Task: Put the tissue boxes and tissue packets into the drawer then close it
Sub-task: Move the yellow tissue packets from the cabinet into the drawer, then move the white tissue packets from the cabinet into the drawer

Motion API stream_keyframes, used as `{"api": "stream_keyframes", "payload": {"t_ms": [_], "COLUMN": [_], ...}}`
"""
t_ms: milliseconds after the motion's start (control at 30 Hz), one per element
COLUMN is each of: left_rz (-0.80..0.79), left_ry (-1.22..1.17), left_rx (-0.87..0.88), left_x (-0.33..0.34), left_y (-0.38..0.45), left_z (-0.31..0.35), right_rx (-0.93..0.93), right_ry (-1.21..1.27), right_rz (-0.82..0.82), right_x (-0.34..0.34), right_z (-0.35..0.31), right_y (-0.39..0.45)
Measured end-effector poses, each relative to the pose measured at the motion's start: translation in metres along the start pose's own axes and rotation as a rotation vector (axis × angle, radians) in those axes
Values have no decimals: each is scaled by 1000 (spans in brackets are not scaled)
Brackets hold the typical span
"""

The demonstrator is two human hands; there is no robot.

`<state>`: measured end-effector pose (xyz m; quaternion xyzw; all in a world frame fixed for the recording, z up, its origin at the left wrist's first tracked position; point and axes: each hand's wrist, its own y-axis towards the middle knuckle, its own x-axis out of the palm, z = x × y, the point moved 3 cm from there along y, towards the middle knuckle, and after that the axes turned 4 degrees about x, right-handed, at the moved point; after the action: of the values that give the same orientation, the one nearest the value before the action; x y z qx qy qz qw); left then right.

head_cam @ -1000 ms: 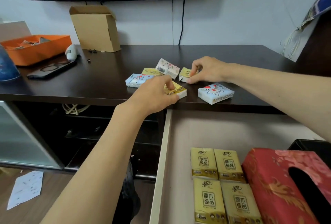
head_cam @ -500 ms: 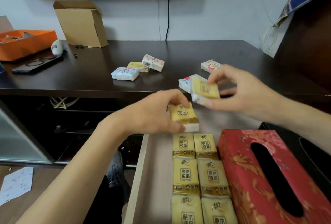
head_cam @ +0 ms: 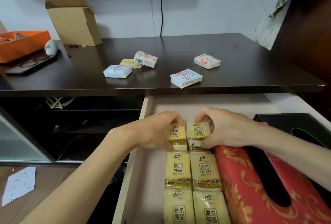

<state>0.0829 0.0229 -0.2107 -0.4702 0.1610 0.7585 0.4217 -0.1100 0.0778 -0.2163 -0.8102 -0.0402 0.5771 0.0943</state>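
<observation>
The pale wooden drawer (head_cam: 136, 179) stands pulled out below the dark tabletop. Inside it lie two columns of yellow tissue packets (head_cam: 190, 171), beside a red patterned tissue box (head_cam: 250, 188) and a black tissue box (head_cam: 293, 125). My left hand (head_cam: 154, 132) grips a yellow packet (head_cam: 177, 137) at the far end of the left column. My right hand (head_cam: 227, 129) grips another yellow packet (head_cam: 198, 133) at the far end of the right column. On the tabletop lie a light blue packet (head_cam: 117, 71), a yellow one (head_cam: 130, 63), a white one (head_cam: 145, 59), another blue one (head_cam: 186, 77) and a white one (head_cam: 207, 60).
On the dark tabletop (head_cam: 250, 73) stand an open cardboard box (head_cam: 74, 21), an orange tray (head_cam: 21, 44), a phone (head_cam: 30, 65) and a small white object (head_cam: 51, 46). A television hangs above. A sheet of paper (head_cam: 18, 185) lies on the floor at left.
Both hands took a yellow packet off the tabletop, carried it down towards me and now hold it low in the drawer at the far end of the yellow columns. The view tilted down.
</observation>
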Motion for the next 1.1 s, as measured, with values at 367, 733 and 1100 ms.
{"api": "stream_keyframes", "payload": {"t_ms": [367,733,1100], "left_rz": [50,1045,964], "left_ry": [33,82,112], "left_rx": [-6,-65,-286], "left_x": [-8,-88,-96], "left_y": [-1,-7,15], "left_z": [-7,-54,-102], "right_rx": [-13,-323,-193], "right_ry": [-24,150,166], "right_rz": [47,654,556], "right_x": [1,-50,-48], "right_z": [0,-38,-45], "right_y": [-3,16,74]}}
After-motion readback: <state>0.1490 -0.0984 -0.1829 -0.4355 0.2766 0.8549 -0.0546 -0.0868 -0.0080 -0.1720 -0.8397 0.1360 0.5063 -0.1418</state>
